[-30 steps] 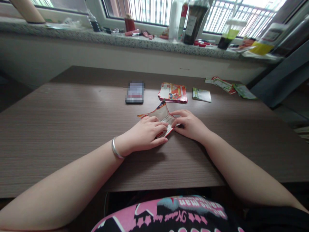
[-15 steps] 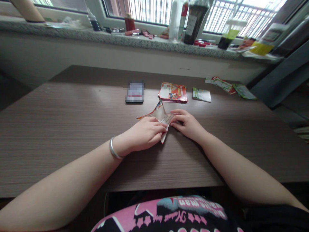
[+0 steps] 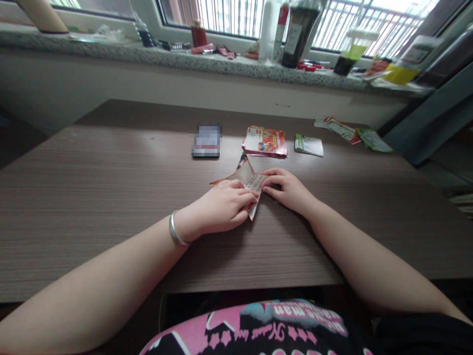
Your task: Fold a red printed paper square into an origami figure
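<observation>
A partly folded sheet of printed paper (image 3: 244, 172) stands on the desk between my hands, its pointed corners sticking up, out to the left and toward me. My left hand (image 3: 229, 204), with a silver bangle at the wrist, lies over the paper's near left part, fingers bent and pressing on it. My right hand (image 3: 284, 188) pinches the paper's right corner between thumb and fingers. Part of the paper is hidden beneath the left hand.
Behind the paper lie a blurred-out dark device (image 3: 206, 141), a stack of red printed leaflets (image 3: 265, 141) and a small green-white stack (image 3: 309, 145). Paper strips (image 3: 343, 130) lie at the back right. Bottles (image 3: 300, 37) and small items line the granite windowsill (image 3: 166, 55).
Both hands and the folded paper have shifted very slightly to the right. The paper's upright corner leans a little more to the left. Both hands keep their hold.
</observation>
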### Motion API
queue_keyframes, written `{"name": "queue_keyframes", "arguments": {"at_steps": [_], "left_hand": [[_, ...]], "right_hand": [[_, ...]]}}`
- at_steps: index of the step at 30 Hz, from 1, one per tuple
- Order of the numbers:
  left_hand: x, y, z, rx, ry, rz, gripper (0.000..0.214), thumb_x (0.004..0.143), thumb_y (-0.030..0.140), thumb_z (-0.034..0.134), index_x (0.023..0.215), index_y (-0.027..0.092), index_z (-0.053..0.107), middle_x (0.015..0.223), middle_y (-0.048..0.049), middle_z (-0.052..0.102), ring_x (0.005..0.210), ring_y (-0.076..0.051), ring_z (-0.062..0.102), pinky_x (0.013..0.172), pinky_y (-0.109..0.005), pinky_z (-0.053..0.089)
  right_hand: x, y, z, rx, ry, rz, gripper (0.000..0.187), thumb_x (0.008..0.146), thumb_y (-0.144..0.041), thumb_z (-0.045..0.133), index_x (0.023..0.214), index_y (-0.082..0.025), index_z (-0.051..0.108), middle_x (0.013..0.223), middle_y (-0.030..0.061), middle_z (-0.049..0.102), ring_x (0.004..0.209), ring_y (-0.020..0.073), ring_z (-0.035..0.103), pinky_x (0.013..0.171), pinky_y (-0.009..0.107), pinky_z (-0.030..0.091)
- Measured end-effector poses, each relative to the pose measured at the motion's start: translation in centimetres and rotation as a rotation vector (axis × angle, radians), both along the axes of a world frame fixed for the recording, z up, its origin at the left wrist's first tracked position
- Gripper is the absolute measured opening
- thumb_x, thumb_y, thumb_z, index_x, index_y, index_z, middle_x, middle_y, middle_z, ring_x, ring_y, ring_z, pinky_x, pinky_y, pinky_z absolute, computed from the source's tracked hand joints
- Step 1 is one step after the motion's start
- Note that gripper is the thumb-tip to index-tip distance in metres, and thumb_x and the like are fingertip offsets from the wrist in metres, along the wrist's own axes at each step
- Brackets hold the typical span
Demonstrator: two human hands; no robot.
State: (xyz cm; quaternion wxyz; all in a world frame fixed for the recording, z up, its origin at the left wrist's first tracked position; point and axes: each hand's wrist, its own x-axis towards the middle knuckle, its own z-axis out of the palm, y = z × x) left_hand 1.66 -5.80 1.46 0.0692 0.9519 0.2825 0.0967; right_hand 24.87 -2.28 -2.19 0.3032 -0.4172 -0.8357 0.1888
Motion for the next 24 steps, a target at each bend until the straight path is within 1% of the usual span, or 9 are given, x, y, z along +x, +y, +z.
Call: {"name": "queue_keyframes", "arguments": {"at_steps": [3, 6, 9, 13, 18, 21, 24], "left_hand": [[0.0, -0.1, 0.0, 0.012, 0.011, -0.002, 0.025, 0.092, 0.022, 0.046, 0.106, 0.02, 0.067, 0.111, -0.0059, 0.069, 0.104, -0.022, 0.056, 0.096, -0.038, 0.043], [0.1, -0.3, 0.1, 0.021, 0.033, -0.015, 0.024, 0.092, 0.023, 0.047, 0.106, 0.02, 0.066, 0.117, -0.0051, 0.067, 0.105, -0.022, 0.055, 0.097, -0.037, 0.042], [0.2, -0.7, 0.2, 0.029, 0.053, -0.032, 0.026, 0.096, 0.027, 0.044, 0.109, 0.021, 0.065, 0.122, -0.0038, 0.065, 0.106, -0.022, 0.055, 0.098, -0.037, 0.041], [0.2, -1.3, 0.2, 0.057, 0.073, -0.006, 0.031, 0.097, 0.032, 0.044, 0.12, 0.02, 0.062, 0.126, -0.0056, 0.064, 0.109, -0.024, 0.056, 0.098, -0.04, 0.041], [0.3, -1.5, -0.1, 0.071, 0.051, 0.009, 0.031, 0.097, 0.029, 0.043, 0.118, 0.02, 0.063, 0.128, -0.0048, 0.064, 0.109, -0.024, 0.057, 0.099, -0.04, 0.042], [0.3, -1.3, -0.4, 0.068, 0.033, 0.02, 0.029, 0.096, 0.025, 0.045, 0.116, 0.02, 0.064, 0.129, -0.0031, 0.064, 0.107, -0.023, 0.057, 0.098, -0.039, 0.043], [0.3, -1.3, -0.5, 0.07, 0.023, 0.033, 0.029, 0.096, 0.024, 0.044, 0.117, 0.02, 0.064, 0.129, -0.0029, 0.064, 0.107, -0.023, 0.057, 0.097, -0.039, 0.043]], "right_hand": [[0.3, 0.2, 0.0, 0.0, -0.02, 0.074, 0.01, 0.086, -0.023, 0.064, 0.084, -0.023, 0.074, 0.111, 0.0068, 0.065, 0.105, 0.0205, 0.062, 0.098, 0.041, 0.049], [0.5, 0.1, 0.2, -0.004, -0.027, 0.113, 0.01, 0.086, -0.022, 0.064, 0.084, -0.023, 0.074, 0.112, 0.0067, 0.065, 0.106, 0.0201, 0.062, 0.098, 0.04, 0.049], [0.8, 0.0, 0.4, 0.014, -0.041, 0.108, 0.011, 0.084, -0.019, 0.064, 0.084, -0.023, 0.074, 0.112, 0.0065, 0.066, 0.104, 0.0201, 0.063, 0.096, 0.039, 0.049], [0.9, 0.1, 0.6, 0.021, -0.057, 0.086, 0.011, 0.083, -0.016, 0.064, 0.083, -0.022, 0.073, 0.108, 0.0065, 0.068, 0.1, 0.0201, 0.064, 0.093, 0.039, 0.05], [0.7, 0.3, 0.8, -0.035, -0.029, 0.067, 0.008, 0.084, -0.023, 0.065, 0.081, -0.022, 0.072, 0.101, 0.0054, 0.071, 0.098, 0.0208, 0.065, 0.093, 0.039, 0.048], [0.5, 0.3, 0.6, -0.065, 0.033, 0.037, 0.009, 0.084, -0.025, 0.064, 0.08, -0.022, 0.071, 0.099, 0.0057, 0.071, 0.097, 0.021, 0.065, 0.092, 0.04, 0.048], [0.4, 0.4, 0.1, -0.125, 0.117, 0.033, 0.009, 0.083, -0.027, 0.063, 0.08, -0.021, 0.07, 0.098, 0.0057, 0.071, 0.096, 0.021, 0.065, 0.092, 0.04, 0.048]]}}
